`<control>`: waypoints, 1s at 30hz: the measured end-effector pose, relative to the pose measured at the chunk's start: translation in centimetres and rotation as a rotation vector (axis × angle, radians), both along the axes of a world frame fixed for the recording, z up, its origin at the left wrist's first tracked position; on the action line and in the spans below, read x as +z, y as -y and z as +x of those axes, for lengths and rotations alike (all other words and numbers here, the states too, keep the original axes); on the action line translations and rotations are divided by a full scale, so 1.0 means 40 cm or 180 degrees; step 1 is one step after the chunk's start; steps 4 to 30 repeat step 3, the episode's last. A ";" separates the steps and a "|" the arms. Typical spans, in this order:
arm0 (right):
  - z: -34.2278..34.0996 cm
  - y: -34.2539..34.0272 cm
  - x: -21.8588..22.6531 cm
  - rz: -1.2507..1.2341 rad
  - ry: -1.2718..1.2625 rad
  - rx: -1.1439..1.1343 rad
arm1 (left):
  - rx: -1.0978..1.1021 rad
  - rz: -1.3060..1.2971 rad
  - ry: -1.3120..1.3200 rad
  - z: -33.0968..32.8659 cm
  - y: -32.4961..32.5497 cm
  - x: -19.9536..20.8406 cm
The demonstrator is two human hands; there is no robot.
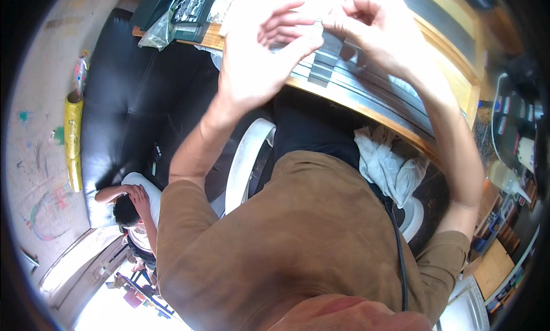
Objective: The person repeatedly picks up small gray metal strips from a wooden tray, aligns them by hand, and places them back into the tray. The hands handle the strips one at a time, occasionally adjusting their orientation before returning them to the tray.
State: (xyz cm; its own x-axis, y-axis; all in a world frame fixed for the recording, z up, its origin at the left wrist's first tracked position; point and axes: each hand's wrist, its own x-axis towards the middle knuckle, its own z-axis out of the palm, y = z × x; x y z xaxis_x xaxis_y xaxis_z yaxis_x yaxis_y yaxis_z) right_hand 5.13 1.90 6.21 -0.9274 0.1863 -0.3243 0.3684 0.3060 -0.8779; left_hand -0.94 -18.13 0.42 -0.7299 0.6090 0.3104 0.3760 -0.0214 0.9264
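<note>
Both of my hands are raised over a wooden-framed work table (344,99), their fingertips almost meeting. My left hand (255,59) brings thumb and index finger together at a tiny pale piece, too small and glared to name; its other fingers are loosely curled. Thumb and index of my right hand (381,36) pinch at the same spot from the other side. Beneath the fingers, a dark grey strip (323,67) lies across long metallic bars (366,90) on the table. Strong light washes out the surface around my left fingers.
A dark box with clear plastic bags (157,33) stands at the table's left end. White cloth (392,165) hangs below the front edge. A white chair armrest (246,165) is by my left side. Another person (134,210) sits on the black sofa (137,96). Cluttered shelves hold a bottle (507,179) at right.
</note>
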 end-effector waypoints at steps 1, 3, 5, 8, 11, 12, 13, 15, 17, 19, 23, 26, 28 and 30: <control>0.019 0.013 0.007 -0.0067 -0.0434 0.0129 | -0.0283 -0.0150 0.0338 -0.016 -0.002 0.012; 0.039 0.024 0.013 -0.0137 -0.0865 0.0254 | -0.0851 -0.0499 0.0591 -0.037 -0.014 0.015; 0.039 0.024 0.013 -0.0137 -0.0865 0.0254 | -0.0851 -0.0499 0.0591 -0.037 -0.014 0.015; 0.039 0.024 0.013 -0.0137 -0.0865 0.0254 | -0.0851 -0.0499 0.0591 -0.037 -0.014 0.015; 0.039 0.024 0.013 -0.0137 -0.0865 0.0254 | -0.0851 -0.0499 0.0591 -0.037 -0.014 0.015; 0.039 0.024 0.013 -0.0137 -0.0865 0.0254 | -0.0851 -0.0499 0.0591 -0.037 -0.014 0.015; 0.039 0.024 0.013 -0.0137 -0.0865 0.0254 | -0.0851 -0.0499 0.0591 -0.037 -0.014 0.015; 0.039 0.024 0.013 -0.0137 -0.0865 0.0254 | -0.0851 -0.0499 0.0591 -0.037 -0.014 0.015; 0.039 0.024 0.013 -0.0137 -0.0865 0.0254 | -0.0851 -0.0499 0.0591 -0.037 -0.014 0.015; 0.039 0.024 0.013 -0.0137 -0.0865 0.0254 | -0.0851 -0.0499 0.0591 -0.037 -0.014 0.015; 0.039 0.024 0.013 -0.0137 -0.0865 0.0254 | -0.0851 -0.0499 0.0591 -0.037 -0.014 0.015; 0.039 0.024 0.013 -0.0137 -0.0865 0.0254 | -0.0851 -0.0499 0.0591 -0.037 -0.014 0.015; 0.039 0.024 0.013 -0.0137 -0.0865 0.0254 | -0.0851 -0.0499 0.0591 -0.037 -0.014 0.015; 0.039 0.024 0.013 -0.0137 -0.0865 0.0254 | -0.0851 -0.0499 0.0591 -0.037 -0.014 0.015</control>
